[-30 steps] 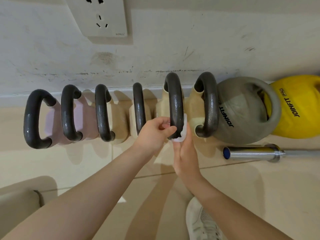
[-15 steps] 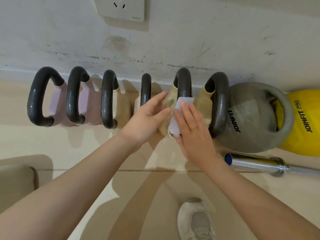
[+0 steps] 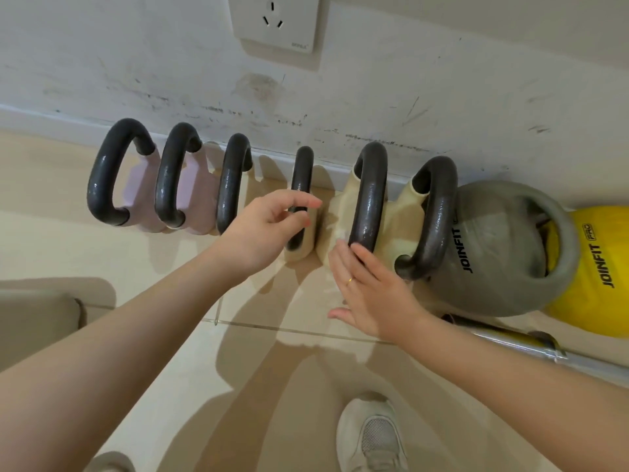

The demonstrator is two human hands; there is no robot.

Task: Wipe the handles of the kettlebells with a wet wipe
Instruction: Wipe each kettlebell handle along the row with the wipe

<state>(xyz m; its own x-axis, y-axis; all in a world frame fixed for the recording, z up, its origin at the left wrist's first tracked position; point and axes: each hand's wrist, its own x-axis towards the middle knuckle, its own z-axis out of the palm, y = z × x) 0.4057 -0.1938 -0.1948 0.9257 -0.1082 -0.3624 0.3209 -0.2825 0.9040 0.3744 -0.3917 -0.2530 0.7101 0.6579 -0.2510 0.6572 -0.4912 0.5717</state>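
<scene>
Along the foot of the scuffed white wall [image 3: 442, 97], a row of kettlebells stands on the beige floor [image 3: 170, 386], their dark, slightly glossy handles rising as loops. From the left end: two pink-bodied ones [image 3: 143, 192], then cream-bodied ones, then a grey kettlebell [image 3: 493, 253] printed JOINFIT and a yellow kettlebell [image 3: 592, 267] at the right end.

The fifth handle [image 3: 369, 195] shines with a wet gleam. A scrap of white at its lower left may be the wet wipe [image 3: 341, 234]; it is too small to be sure, and most of it is hidden. The right hand [image 3: 371, 291] lies flat with fingers straight, fingertips against the base of that handle, a ring on one finger. The left hand [image 3: 269, 229] hovers in front of the fourth handle [image 3: 301, 199], fingers loosely curved and apart, holding nothing.

Gaps between neighbouring handles are narrow. A steel bar [image 3: 510, 342] lies on the floor just in front of the grey kettlebell, passing under the right forearm. Open floor spreads toward the near edge, where a white shoe [image 3: 371, 437] stands. A wall socket [image 3: 275, 22] sits above the row.
</scene>
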